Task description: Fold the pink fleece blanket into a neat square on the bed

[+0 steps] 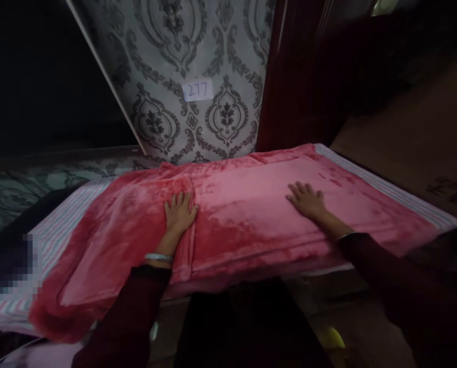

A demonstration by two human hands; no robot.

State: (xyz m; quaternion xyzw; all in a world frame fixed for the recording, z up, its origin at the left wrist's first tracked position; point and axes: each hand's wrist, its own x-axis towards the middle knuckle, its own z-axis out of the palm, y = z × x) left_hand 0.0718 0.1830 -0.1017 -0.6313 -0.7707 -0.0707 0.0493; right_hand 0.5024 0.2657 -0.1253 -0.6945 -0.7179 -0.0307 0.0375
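A plush pink and red blanket (247,204) lies spread over a surface, with a folded section on its left side. My left hand (180,212) rests flat on the blanket beside the fold's edge, fingers spread. Farther right, my right hand (306,199) lies palm down on the paler pink part, its fingers also apart. Neither hand grips the cloth. Beneath the blanket a striped sheet (382,184) shows along the right end and again at the left.
Behind the blanket stands a patterned grey wall (228,112) bearing a paper label (198,90) marked 277. A dark red panel (290,92) rises to its right. A brown cardboard-like surface (416,138) is at far right. Something yellow (334,337) lies below on the floor.
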